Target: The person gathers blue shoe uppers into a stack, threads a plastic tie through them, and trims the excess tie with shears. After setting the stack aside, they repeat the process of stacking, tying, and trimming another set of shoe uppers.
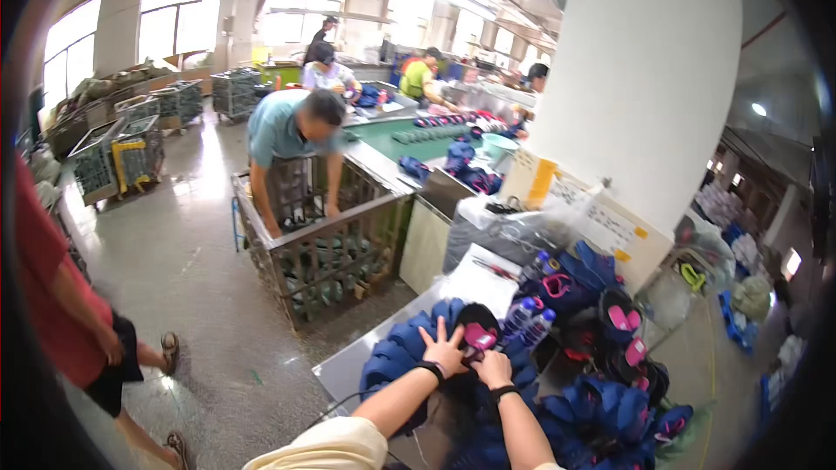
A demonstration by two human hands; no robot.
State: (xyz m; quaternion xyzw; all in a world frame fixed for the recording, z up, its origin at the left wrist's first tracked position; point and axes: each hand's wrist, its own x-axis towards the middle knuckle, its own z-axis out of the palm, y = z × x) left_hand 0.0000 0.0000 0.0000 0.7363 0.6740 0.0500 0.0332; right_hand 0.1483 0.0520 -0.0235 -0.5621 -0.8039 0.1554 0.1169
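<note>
Both hands work on a black and pink sandal [476,328] that sits on top of a heap of blue sandals [402,350] at the near end of a metal table [341,369]. The sandal's long axis runs roughly from near to far, with the dark rounded end pointing away from the person and the pink part at the near end, between the two hands. The left hand [446,350] lies spread over the sandal's left side, fingers splayed and pressing on it rather than closed around it. The right hand [493,367] grips the sandal's near right edge, fingers curled around it. Each wrist wears a dark band.

Just right of the sandal two clear plastic bottles [528,318] lie on the pile. Farther right, more black and pink sandals [622,320] are scattered among another mound of blue ones [601,409]. Beyond the sandal a sheet of clear plastic [475,283] covers the table, and behind it stands a wide white pillar [640,78].

To the far left a person in a teal shirt [292,126] bends into a wire cage cart [320,248] on the shiny floor. At the near left stands another person in a red top [52,296]. Farther back, other workers sit along a green table [418,141].
</note>
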